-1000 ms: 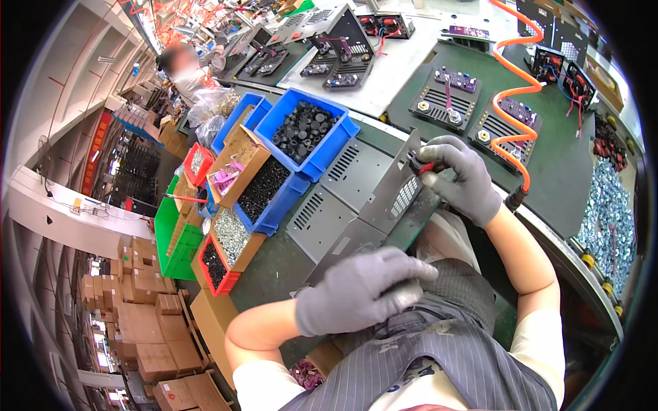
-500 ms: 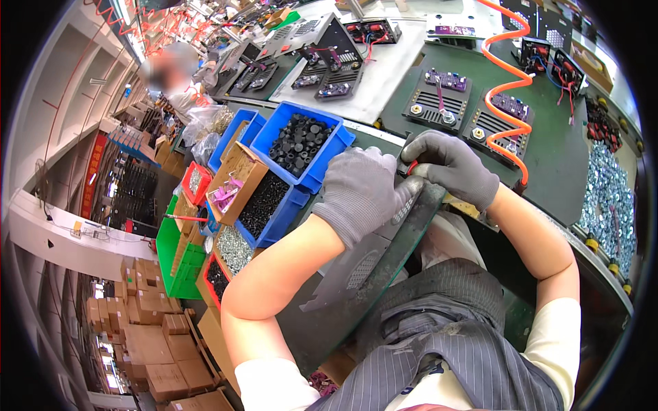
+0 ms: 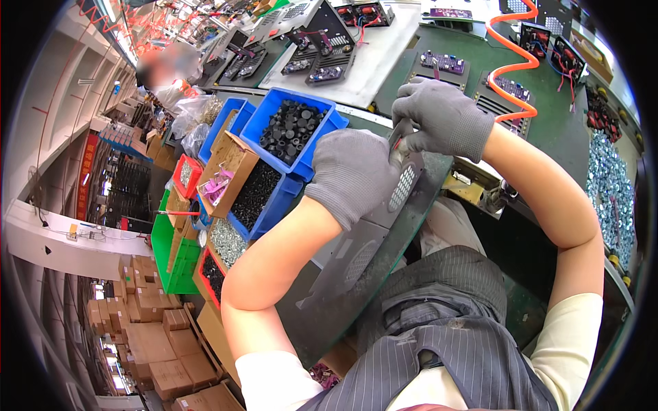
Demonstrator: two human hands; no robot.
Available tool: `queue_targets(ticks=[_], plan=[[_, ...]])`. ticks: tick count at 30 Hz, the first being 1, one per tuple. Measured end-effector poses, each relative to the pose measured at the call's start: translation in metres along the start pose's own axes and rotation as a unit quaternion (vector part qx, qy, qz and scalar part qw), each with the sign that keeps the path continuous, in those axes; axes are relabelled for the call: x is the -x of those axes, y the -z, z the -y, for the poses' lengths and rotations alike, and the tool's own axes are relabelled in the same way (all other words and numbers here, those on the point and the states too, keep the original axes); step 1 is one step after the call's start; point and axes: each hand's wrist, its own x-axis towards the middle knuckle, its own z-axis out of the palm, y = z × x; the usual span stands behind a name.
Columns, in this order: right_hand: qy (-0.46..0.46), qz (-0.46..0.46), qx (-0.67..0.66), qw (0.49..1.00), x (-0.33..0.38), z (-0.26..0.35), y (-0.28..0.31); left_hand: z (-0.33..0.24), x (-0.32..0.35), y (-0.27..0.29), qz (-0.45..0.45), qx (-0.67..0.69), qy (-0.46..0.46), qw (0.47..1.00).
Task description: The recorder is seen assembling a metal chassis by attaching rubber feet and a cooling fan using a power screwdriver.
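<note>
A dark metal panel point(image 3: 404, 186) with round patches of punched holes lies along the near edge of the green bench in front of me. My left hand point(image 3: 353, 171), in a grey knit glove, is closed at the panel's far end, thumb toward the right hand. My right hand point(image 3: 445, 120), gloved alike, is closed just beyond it, fingers bent down over the same end. A small reddish bit shows between the two hands; the fingers hide most of it, and I cannot make out what it is.
To the left stand a blue bin point(image 3: 291, 133) of black caps, another blue bin point(image 3: 257, 198) of small black parts and a green crate point(image 3: 168, 253). An orange coiled hose point(image 3: 510, 68) hangs at the right. Slotted plates with purple circuit boards point(image 3: 442, 61) lie beyond my hands.
My right hand has risen and turned, its fingers now pointing down over the panel's end. The left hand has shifted slightly left and nearer. More of the panel's punched patch shows.
</note>
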Motion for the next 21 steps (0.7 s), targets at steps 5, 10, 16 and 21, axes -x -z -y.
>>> queue_targets(ticks=[5,10,16,21], plan=[[-0.016,-0.021,0.020,0.999,0.007,0.004,-0.001,-0.003,0.000,0.002,0.002,0.005,0.003,1.000],[-0.029,-0.022,0.035,0.999,0.011,0.007,-0.003,-0.009,0.002,0.006,0.014,-0.011,0.037,0.999],[0.018,0.005,-0.092,0.996,0.012,-0.012,-0.005,0.018,0.022,0.019,-0.168,0.266,0.029,0.949],[0.019,0.044,-0.091,0.995,0.009,-0.007,0.004,0.055,0.055,0.035,-0.106,0.716,0.114,0.680]])
